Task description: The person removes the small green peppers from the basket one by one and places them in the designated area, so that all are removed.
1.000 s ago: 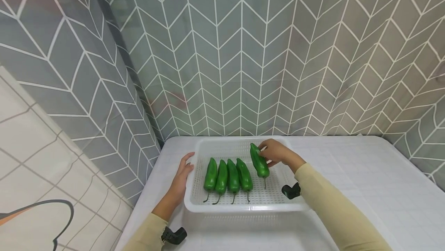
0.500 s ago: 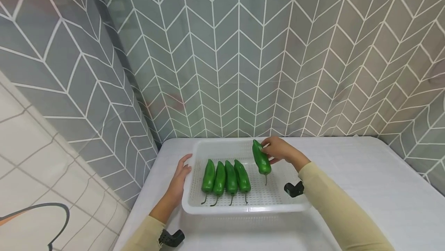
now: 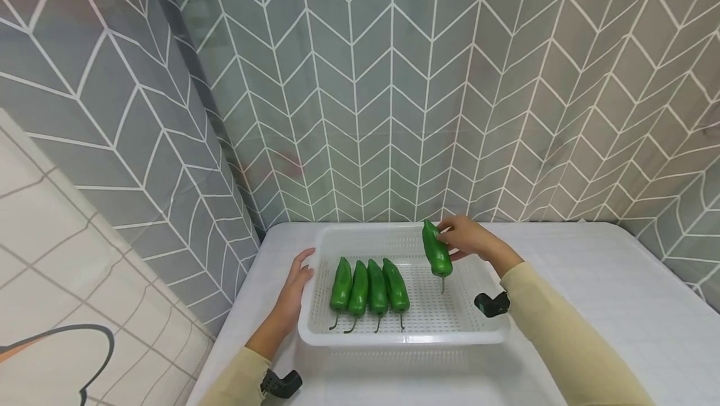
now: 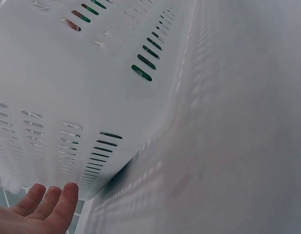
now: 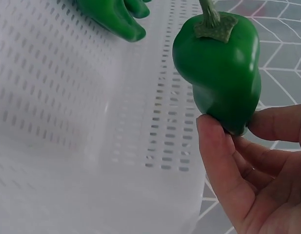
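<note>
My right hand (image 3: 468, 237) pinches a long green pepper (image 3: 436, 250) between thumb and fingers, raised over the right half of a white perforated plastic basket (image 3: 405, 340). Its tip points away from me and its stem toward me. In the right wrist view, fingertips press the pepper's (image 5: 218, 68) sides, with the stem end facing the camera. Several more green peppers (image 3: 368, 287) lie side by side in the basket's left half, stems toward me. My left hand (image 3: 294, 287) is at the basket's left side, its fingers (image 4: 65, 207) extended beside the slotted wall.
The basket stands on a table with a white cloth (image 3: 585, 293). Behind the table hangs a grey curtain (image 3: 388, 112) with white chevron lines. White tile-patterned covering (image 3: 84, 256) lies to the left. A small black device (image 3: 492, 305) sits at each wrist.
My right hand has moved right and slightly up with the held pepper, toward the basket's back right. The left hand and the row of peppers have kept their places.
</note>
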The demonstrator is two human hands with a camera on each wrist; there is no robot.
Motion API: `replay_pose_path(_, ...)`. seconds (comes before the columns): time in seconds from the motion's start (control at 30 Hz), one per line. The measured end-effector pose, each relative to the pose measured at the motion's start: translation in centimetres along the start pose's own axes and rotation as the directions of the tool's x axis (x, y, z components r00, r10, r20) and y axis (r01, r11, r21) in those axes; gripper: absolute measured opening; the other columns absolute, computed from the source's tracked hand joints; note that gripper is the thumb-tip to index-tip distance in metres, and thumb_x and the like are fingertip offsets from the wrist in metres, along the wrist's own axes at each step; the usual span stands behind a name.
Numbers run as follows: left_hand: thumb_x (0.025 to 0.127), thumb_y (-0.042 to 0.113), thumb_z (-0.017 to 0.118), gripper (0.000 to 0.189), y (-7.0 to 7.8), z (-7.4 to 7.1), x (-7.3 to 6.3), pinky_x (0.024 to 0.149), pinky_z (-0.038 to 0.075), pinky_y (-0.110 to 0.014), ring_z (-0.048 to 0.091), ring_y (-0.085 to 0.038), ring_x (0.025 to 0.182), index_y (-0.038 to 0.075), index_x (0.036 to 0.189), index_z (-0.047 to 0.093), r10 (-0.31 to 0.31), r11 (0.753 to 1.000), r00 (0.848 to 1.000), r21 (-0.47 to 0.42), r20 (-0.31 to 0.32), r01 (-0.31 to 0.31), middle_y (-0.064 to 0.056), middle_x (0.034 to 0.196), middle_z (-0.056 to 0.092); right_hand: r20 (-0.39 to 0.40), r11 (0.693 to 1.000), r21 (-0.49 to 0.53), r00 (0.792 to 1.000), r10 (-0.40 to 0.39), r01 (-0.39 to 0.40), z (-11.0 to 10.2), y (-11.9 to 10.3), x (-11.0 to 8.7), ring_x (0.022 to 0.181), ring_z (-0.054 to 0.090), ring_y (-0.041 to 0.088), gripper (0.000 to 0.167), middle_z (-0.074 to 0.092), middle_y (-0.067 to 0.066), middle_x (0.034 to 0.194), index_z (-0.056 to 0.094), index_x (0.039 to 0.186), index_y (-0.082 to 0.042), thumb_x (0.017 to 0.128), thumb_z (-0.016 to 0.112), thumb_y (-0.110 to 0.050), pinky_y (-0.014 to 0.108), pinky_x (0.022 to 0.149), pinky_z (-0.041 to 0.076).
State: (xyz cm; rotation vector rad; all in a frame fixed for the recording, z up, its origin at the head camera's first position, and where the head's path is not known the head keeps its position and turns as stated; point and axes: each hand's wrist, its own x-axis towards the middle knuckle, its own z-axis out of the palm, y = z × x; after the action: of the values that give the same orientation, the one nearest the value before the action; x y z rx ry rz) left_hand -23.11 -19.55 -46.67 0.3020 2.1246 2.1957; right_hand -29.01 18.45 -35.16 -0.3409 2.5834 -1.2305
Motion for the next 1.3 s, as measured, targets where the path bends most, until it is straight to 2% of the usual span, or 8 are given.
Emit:
replay_pose_path(0.4, 0.109, 0.021, 0.028, 0.049, -0.1, 0.0, 0.0, 0.107, 0.044, -0.041, 0.04, -0.039, 0.141, 0.024, 0.158, 0.021, 0.005, 1.0, 1.0, 0.024, -0.004, -0.005, -0.017, 0.155, 0.036, -0.007, 1.0, 0.014, 1.0, 0.008, -0.008, -2.3, 0.6, -1.5, 0.101, 0.069, 0.037, 0.043, 0.058, 0.035, 0.124, 0.043, 0.138, 0.02, 0.105, 0.05, -0.007, 0.045, 0.078, 0.061)
replay_pose_path(0.73, 0.11, 0.021, 0.027, 0.049, -0.1, 0.0, 0.1, 0.109, 0.041, -0.042, 0.04, -0.036, 0.141, 0.026, 0.158, 0.021, -0.01, 1.0, 1.0, 0.015, -0.006, 0.01, -0.014, 0.156, 0.036, -0.011, 1.0, 0.007, 1.0, 0.008, -0.008, -3.9, 1.9, -2.2, 0.099, 0.07, 0.036, 0.041, 0.06, 0.034, 0.12, 0.044, 0.136, 0.021, 0.105, 0.049, -0.006, 0.044, 0.077, 0.061)
replay_pose_path(1.07, 0.11, 0.02, 0.027, 0.049, 0.2, -0.1, 0.0, 0.106, 0.045, -0.038, 0.041, -0.037, 0.141, 0.026, 0.158, 0.021, -0.003, 1.0, 1.0, 0.01, 0.002, 0.003, -0.015, 0.156, 0.037, -0.04, 0.999, -0.041, 0.999, 0.006, -0.008, -4.9, 2.5, -3.2, 0.099, 0.07, 0.037, 0.042, 0.061, 0.034, 0.12, 0.045, 0.137, 0.02, 0.104, 0.05, -0.006, 0.044, 0.076, 0.061)
replay_pose_path(1.3, 0.109, 0.02, 0.027, 0.049, -0.1, -0.1, 0.1, 0.108, 0.043, -0.041, 0.04, -0.037, 0.141, 0.025, 0.158, 0.021, -0.007, 1.0, 1.0, 0.003, 0.003, 0.007, -0.014, 0.156, 0.036, -0.048, 0.997, -0.061, 0.998, 0.039, -0.042, -5.8, 3.4, -3.8, 0.101, 0.068, 0.038, 0.043, 0.058, 0.036, 0.121, 0.043, 0.137, 0.021, 0.104, 0.048, -0.006, 0.046, 0.077, 0.061)
